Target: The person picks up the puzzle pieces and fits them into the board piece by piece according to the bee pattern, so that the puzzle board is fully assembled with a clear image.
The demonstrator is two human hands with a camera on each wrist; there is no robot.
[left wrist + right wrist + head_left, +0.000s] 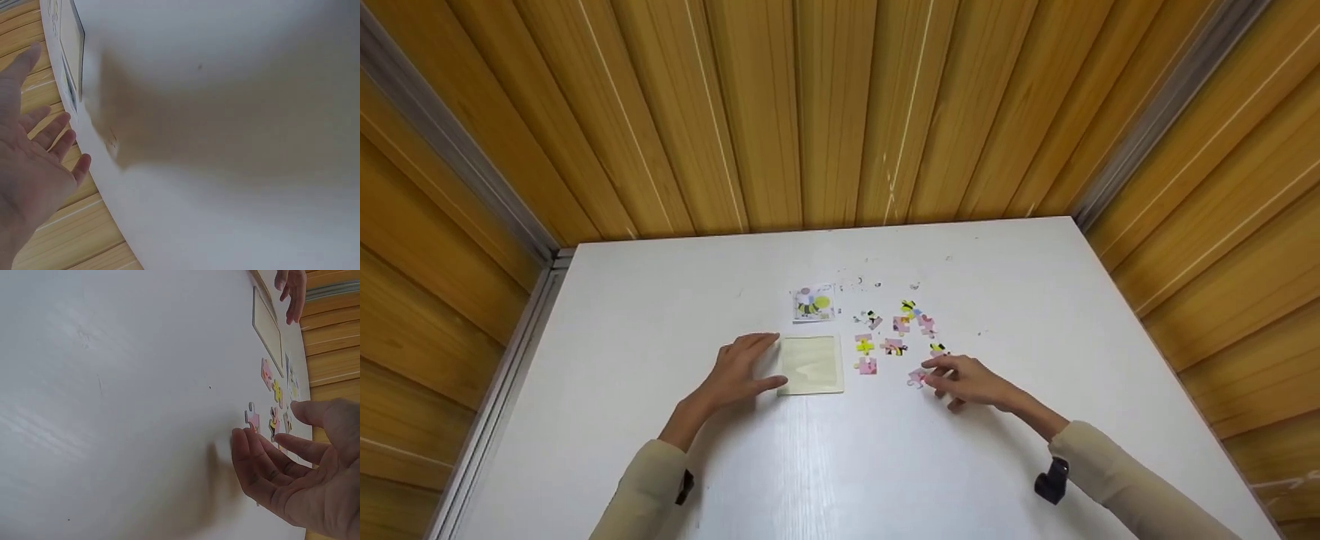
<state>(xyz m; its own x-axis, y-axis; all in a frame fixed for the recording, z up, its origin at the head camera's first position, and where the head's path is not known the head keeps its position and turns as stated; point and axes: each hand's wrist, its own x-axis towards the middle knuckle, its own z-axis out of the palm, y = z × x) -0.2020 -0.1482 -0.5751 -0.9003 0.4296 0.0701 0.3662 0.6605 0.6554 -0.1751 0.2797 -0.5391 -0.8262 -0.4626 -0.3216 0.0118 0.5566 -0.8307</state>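
A pale square puzzle tray point(810, 365) lies on the white table with its inside bare. My left hand point(739, 370) is spread at the tray's left edge, thumb and fingers apart and holding nothing. To the right, my right hand point(971, 381) hovers low with loosely bent fingers. Its fingertips are right at a pink jigsaw piece point(916, 378). In the right wrist view that piece point(252, 417) lies just beyond the fingertips, and the thumb stands apart from the fingers. A yellow-and-black piece point(937, 349) shows just behind this hand.
Several loose jigsaw pieces, among them a pink one point(868, 366) and a yellow one point(864, 344), lie between the tray and my right hand. A small picture card point(813, 304) with a bee on it lies behind the tray. Wood-patterned walls point(832, 112) bound the table point(660, 300).
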